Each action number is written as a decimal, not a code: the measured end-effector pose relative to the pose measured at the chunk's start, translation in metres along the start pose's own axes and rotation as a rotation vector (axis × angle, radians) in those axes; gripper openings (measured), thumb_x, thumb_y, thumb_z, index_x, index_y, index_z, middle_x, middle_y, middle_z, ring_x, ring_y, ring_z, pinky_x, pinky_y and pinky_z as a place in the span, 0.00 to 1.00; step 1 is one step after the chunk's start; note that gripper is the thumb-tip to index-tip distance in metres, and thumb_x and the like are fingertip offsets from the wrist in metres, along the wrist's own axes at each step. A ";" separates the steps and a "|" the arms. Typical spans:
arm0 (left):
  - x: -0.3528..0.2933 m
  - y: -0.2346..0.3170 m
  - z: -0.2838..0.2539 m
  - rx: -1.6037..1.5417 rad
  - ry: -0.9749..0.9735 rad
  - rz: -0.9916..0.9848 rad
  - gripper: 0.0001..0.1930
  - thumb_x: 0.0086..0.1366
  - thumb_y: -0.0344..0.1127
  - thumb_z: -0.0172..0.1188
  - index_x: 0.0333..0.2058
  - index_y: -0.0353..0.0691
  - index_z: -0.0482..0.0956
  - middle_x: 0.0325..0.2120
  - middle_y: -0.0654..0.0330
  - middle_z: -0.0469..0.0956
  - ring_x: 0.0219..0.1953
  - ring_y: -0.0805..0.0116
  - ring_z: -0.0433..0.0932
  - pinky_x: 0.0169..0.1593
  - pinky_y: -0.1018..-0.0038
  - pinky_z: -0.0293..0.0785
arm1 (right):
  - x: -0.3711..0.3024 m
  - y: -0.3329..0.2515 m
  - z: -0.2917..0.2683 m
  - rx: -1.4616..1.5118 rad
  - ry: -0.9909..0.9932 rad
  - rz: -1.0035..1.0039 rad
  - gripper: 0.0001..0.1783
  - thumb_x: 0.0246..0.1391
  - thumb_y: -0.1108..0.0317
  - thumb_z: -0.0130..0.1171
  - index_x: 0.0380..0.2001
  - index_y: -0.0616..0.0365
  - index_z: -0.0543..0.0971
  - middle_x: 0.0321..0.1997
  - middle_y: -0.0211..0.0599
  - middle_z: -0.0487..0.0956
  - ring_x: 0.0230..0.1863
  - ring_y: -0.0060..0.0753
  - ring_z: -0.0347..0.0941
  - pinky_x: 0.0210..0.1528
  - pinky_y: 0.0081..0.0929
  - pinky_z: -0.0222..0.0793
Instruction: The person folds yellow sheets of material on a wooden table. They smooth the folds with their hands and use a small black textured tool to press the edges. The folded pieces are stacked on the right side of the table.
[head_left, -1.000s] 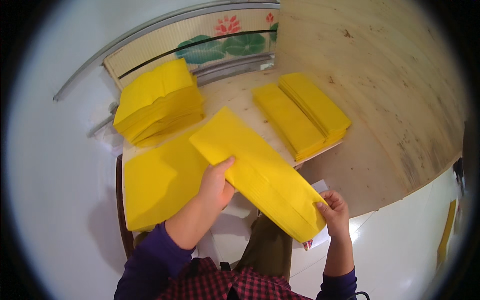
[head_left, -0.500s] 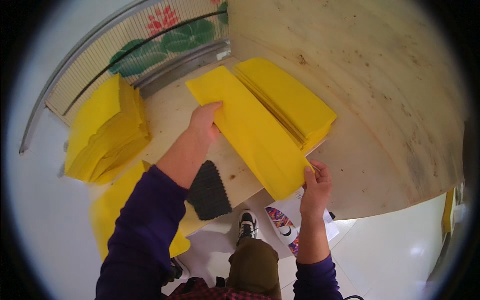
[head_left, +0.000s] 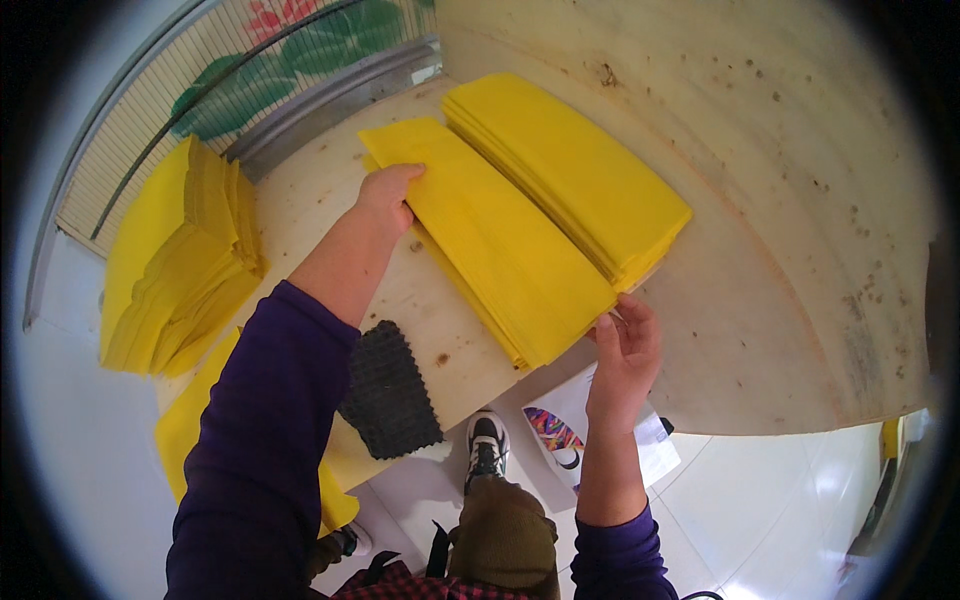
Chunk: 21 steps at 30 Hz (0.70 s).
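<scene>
"How much room did the folded yellow piece (head_left: 490, 240) have?"

"Little on its right, where a narrow gap parted it from a yellow stack (head_left: 575, 185). On its left, a broad stretch of table (head_left: 432, 300) ran toward a tall yellow pile (head_left: 175, 265). Its near end lay close to the table's front edge, with a dark cloth (head_left: 388, 390) to the lower left."

"And its look?"

"Long, flat, bright yellow, smooth on top. It lay over more yellow layers, whose rims showed along its left side."

"What about the hands?"

"The left hand (head_left: 390, 195) pinched the left edge toward the far end, thumb on top. The right hand (head_left: 628, 345) was at the near right corner, fingers bent; from that angle I couldn't tell whether it pinched."

"Anything hidden?"

"The left fingertips, tucked beneath the edge. A purple sleeve (head_left: 265, 400) covered part of a yellow sheet (head_left: 190, 425)."
</scene>
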<state>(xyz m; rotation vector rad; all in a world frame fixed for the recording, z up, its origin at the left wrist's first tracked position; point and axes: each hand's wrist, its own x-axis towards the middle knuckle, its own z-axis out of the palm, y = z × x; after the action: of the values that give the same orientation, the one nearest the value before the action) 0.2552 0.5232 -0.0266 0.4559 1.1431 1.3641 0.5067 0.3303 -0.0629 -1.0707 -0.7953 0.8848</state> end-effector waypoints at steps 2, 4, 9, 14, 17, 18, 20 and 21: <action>-0.001 0.000 0.002 0.018 0.045 0.008 0.16 0.66 0.26 0.52 0.53 0.31 0.68 0.51 0.48 0.73 0.50 0.51 0.76 0.55 0.58 0.75 | -0.004 0.003 -0.003 -0.039 -0.004 -0.009 0.16 0.59 0.78 0.55 0.50 0.64 0.69 0.46 0.35 0.74 0.43 0.24 0.73 0.45 0.23 0.73; -0.003 0.000 0.002 0.029 0.048 0.081 0.16 0.66 0.26 0.52 0.52 0.32 0.68 0.50 0.48 0.74 0.49 0.51 0.76 0.54 0.58 0.75 | -0.008 0.006 -0.007 -0.056 -0.020 -0.027 0.16 0.60 0.76 0.54 0.52 0.64 0.69 0.49 0.37 0.74 0.47 0.25 0.72 0.49 0.24 0.71; -0.014 0.001 0.009 0.037 0.117 0.333 0.27 0.66 0.27 0.53 0.62 0.35 0.57 0.61 0.48 0.63 0.57 0.53 0.69 0.59 0.59 0.70 | -0.019 0.016 -0.009 -0.099 -0.048 -0.190 0.25 0.67 0.60 0.45 0.62 0.64 0.63 0.65 0.47 0.63 0.65 0.37 0.60 0.67 0.37 0.56; -0.035 -0.004 0.011 0.172 0.256 0.412 0.38 0.68 0.33 0.52 0.69 0.40 0.38 0.65 0.49 0.55 0.61 0.54 0.64 0.58 0.60 0.68 | -0.021 0.029 0.001 -0.201 -0.007 -0.293 0.39 0.67 0.45 0.34 0.69 0.64 0.48 0.75 0.51 0.44 0.76 0.45 0.37 0.73 0.41 0.33; -0.048 -0.020 0.009 0.066 0.234 0.362 0.37 0.71 0.43 0.47 0.70 0.42 0.37 0.66 0.54 0.55 0.61 0.55 0.64 0.58 0.61 0.66 | -0.016 0.032 0.010 -0.222 0.008 -0.398 0.42 0.67 0.42 0.31 0.70 0.66 0.45 0.76 0.51 0.40 0.77 0.45 0.32 0.74 0.40 0.28; -0.051 -0.025 0.008 0.037 0.236 0.348 0.36 0.71 0.46 0.46 0.70 0.42 0.39 0.66 0.56 0.57 0.61 0.56 0.64 0.59 0.62 0.66 | -0.013 0.033 0.013 -0.235 0.021 -0.435 0.43 0.67 0.41 0.30 0.70 0.66 0.44 0.76 0.51 0.39 0.77 0.45 0.31 0.74 0.40 0.26; -0.055 -0.036 0.006 -0.021 0.241 0.320 0.34 0.71 0.50 0.44 0.69 0.43 0.45 0.65 0.58 0.59 0.60 0.57 0.65 0.60 0.64 0.64 | -0.009 0.033 0.021 -0.228 0.036 -0.470 0.41 0.68 0.43 0.28 0.70 0.64 0.44 0.76 0.47 0.40 0.77 0.42 0.32 0.74 0.38 0.27; -0.057 -0.040 0.005 -0.099 0.175 0.311 0.33 0.71 0.52 0.44 0.68 0.43 0.49 0.64 0.59 0.60 0.60 0.57 0.65 0.60 0.64 0.64 | -0.008 0.033 0.026 -0.228 0.047 -0.484 0.40 0.68 0.43 0.27 0.70 0.63 0.43 0.77 0.45 0.40 0.77 0.41 0.32 0.74 0.38 0.27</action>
<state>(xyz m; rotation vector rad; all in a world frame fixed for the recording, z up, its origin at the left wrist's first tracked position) 0.2911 0.4641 -0.0366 0.4624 1.1734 1.7514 0.4736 0.3410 -0.0881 -1.0284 -1.0764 0.3635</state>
